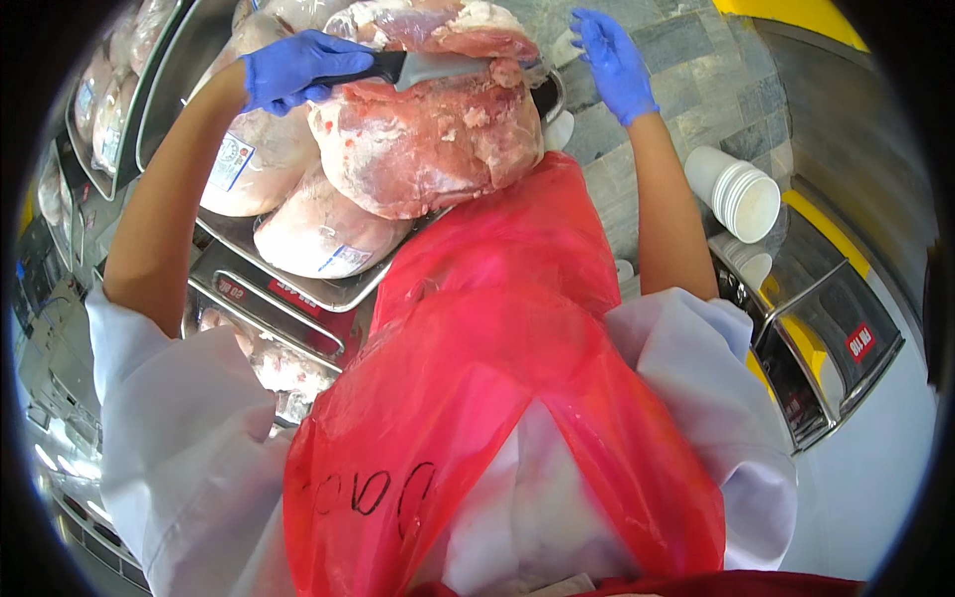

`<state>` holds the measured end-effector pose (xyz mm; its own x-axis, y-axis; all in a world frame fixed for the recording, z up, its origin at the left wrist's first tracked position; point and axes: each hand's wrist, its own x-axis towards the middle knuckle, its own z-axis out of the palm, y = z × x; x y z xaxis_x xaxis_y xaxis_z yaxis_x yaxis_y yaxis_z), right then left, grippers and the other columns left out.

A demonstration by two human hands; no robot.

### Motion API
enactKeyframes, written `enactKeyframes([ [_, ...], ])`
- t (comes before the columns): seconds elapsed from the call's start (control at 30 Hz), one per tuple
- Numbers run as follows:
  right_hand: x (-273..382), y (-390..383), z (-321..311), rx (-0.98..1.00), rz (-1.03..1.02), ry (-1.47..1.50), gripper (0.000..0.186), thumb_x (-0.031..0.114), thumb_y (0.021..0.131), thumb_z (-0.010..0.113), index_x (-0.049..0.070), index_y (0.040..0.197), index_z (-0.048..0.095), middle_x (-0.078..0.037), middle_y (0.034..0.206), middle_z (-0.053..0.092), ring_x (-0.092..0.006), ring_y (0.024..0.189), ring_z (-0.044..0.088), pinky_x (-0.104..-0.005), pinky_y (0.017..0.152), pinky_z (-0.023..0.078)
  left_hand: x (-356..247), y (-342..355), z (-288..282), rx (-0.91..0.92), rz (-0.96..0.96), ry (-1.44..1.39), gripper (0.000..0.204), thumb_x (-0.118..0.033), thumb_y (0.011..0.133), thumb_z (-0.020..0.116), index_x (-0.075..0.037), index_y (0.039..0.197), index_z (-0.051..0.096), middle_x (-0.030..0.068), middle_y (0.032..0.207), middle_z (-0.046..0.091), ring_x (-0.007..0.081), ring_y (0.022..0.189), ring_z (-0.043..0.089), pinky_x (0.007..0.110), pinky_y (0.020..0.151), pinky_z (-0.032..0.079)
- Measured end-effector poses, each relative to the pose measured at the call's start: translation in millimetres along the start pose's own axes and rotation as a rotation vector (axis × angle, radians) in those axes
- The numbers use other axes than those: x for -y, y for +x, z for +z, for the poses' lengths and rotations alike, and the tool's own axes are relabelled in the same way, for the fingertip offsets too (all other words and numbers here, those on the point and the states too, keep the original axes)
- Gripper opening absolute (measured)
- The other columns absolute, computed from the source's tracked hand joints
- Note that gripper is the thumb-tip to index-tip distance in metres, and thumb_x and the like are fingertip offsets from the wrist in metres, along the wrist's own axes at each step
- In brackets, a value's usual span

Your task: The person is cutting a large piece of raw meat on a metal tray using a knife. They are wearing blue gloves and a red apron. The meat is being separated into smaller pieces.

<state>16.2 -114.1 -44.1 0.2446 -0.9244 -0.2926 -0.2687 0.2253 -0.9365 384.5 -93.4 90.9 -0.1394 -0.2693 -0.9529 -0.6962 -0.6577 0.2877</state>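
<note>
My left hand (298, 72), in a blue glove, is closed round the black handle of a broad-bladed knife (438, 68). The blade lies across a large piece of raw meat (428, 149), over the gap between its upper flap and the big lower part. My right hand (611, 66), gloved in blue too, is held out to the right of the meat with its fingers apart and nothing in it. Plastic-wrapped meat pieces (328, 229) with labels lie under and beside the cut piece, in a metal tray (343, 294).
More wrapped meat (107, 119) sits in metal trays at the far left. Below the near tray are further trays (264, 318) on a rack. Stacked white buckets (741, 199) lie tipped on the tiled floor (696, 80) at right, near a metal-framed cart (826, 338).
</note>
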Motion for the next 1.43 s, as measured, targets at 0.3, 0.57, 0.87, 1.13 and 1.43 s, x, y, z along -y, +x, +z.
enactKeyframes([
  [0.3,-31,-40,60,0.015,-0.044,-0.444,0.043,0.028,0.088,0.072,0.001,0.12,0.061,-0.017,0.106,0.068,-0.025,0.099,0.066,-0.0351,0.085,0.051,68,-74,-19,-0.123,0.172,-0.207,0.035,-0.031,0.096,0.063,-0.009,0.124,0.066,-0.0065,0.062,0.049,0.0007,0.046,0.036,0.019,0.04,0.026],
  [0.57,-23,-42,69,-0.116,-0.094,-0.558,0.019,0.02,0.087,0.068,0.005,0.097,0.074,-0.017,0.097,0.069,-0.0333,0.088,0.068,-0.0379,0.08,0.053,98,-90,28,-0.276,0.279,-0.319,0.034,-0.025,0.098,0.062,-0.008,0.128,0.064,-0.0072,0.077,0.055,0.0009,0.06,0.04,0.017,0.051,0.033],
  [0.87,-40,-35,71,-0.242,-0.128,-0.413,0.015,0.017,0.085,0.068,0.005,0.092,0.074,-0.019,0.09,0.07,-0.0343,0.082,0.068,-0.0385,0.077,0.054,68,-130,101,-0.746,0.448,0.404,0.039,-0.021,0.097,0.06,-0.016,0.136,0.058,0.0116,0.102,0.071,0.0216,0.079,0.062,0.033,0.08,0.05],
  [1.13,-36,-75,72,-0.341,-0.015,-0.208,0.021,0.019,0.086,0.072,0.001,0.094,0.074,-0.015,0.081,0.071,-0.0191,0.074,0.067,-0.0322,0.071,0.052,26,-152,116,-0.845,0.479,0.636,0.036,-0.023,0.092,0.064,-0.02,0.128,0.064,0.0197,0.08,0.063,0.038,0.074,0.061,0.044,0.067,0.049],
  [1.43,-39,-103,75,-0.287,0.051,-0.09,0.022,0.024,0.082,0.074,0.004,0.092,0.073,-0.011,0.083,0.069,-0.0208,0.071,0.066,-0.032,0.07,0.053,-16,-141,121,-0.706,0.3,0.6,0.039,-0.03,0.091,0.068,-0.013,0.126,0.065,0.0245,0.087,0.067,0.0394,0.085,0.066,0.039,0.074,0.053],
])
